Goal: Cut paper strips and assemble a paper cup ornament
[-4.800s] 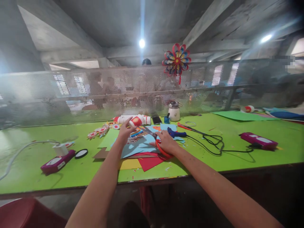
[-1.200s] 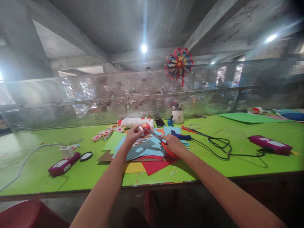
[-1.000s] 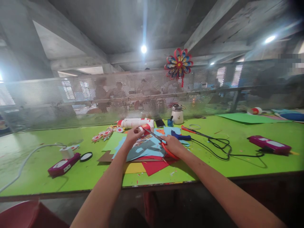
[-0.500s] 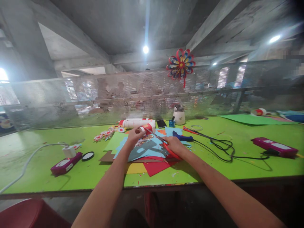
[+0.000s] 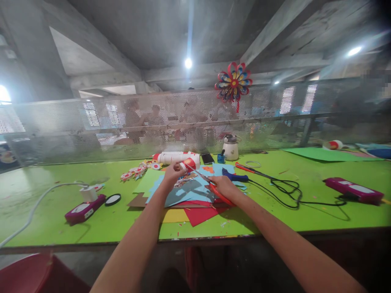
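While the right hand (image 5: 225,186) grips red scissors (image 5: 214,188) mid-frame, the left hand (image 5: 172,173) pinches a paper cutout (image 5: 185,178) over blue sheets (image 5: 189,190) on the tabletop (image 5: 275,203).

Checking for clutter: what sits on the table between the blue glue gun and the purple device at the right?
In the head view, only the black cord lies coiled on the green table between glue gun and purple device.

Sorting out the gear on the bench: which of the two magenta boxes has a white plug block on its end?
The magenta box on the left, beside the black-rimmed disc; its white plug block trails a pale cable. The right one takes a black cord.
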Demonstrator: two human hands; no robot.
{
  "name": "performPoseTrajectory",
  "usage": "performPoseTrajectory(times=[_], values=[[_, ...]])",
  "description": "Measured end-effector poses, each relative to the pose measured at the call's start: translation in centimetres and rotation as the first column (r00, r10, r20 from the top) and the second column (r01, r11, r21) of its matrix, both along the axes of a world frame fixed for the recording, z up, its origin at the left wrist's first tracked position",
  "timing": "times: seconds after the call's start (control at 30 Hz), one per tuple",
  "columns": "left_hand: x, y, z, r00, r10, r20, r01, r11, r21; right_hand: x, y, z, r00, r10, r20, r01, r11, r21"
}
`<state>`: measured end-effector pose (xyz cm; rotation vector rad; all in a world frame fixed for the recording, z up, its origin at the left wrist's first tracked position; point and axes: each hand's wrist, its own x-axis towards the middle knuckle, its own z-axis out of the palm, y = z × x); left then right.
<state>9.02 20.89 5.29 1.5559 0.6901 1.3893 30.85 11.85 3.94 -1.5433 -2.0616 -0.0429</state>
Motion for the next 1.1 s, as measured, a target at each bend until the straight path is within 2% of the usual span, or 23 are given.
performPoseTrajectory(times=[0.4, 0.63, 0.8, 0.93, 1.1], values=[[0.2, 0.4, 0.0, 0.994, 0.084, -0.068, -0.078, 0.993, 0.089, 0.5, 0.9, -0.6, 0.996, 0.086, -0.01, -0.086, 0.996, -0.022], [0.7, 0.9, -0.5, 0.986, 0.146, -0.08, -0.134, 0.982, 0.135, 0.2, 1.0, -0.8, 0.997, 0.067, -0.025, -0.067, 0.998, 0.016], [0.9, 0.8, -0.6, 0.982, 0.18, -0.048, -0.173, 0.977, 0.123, -0.2, 0.7, -0.5, 0.998, 0.062, -0.032, -0.06, 0.997, 0.042], [0.9, 0.5, -0.5, 0.986, 0.163, -0.03, -0.16, 0.984, 0.082, 0.0, 0.5, -0.2, 0.998, 0.063, -0.02, -0.062, 0.998, 0.033], [0.8, 0.0, -0.1, 0.996, 0.086, -0.001, -0.086, 0.996, 0.024, 0.2, 0.5, -0.1, 0.998, 0.058, -0.013, -0.058, 0.998, 0.021]])
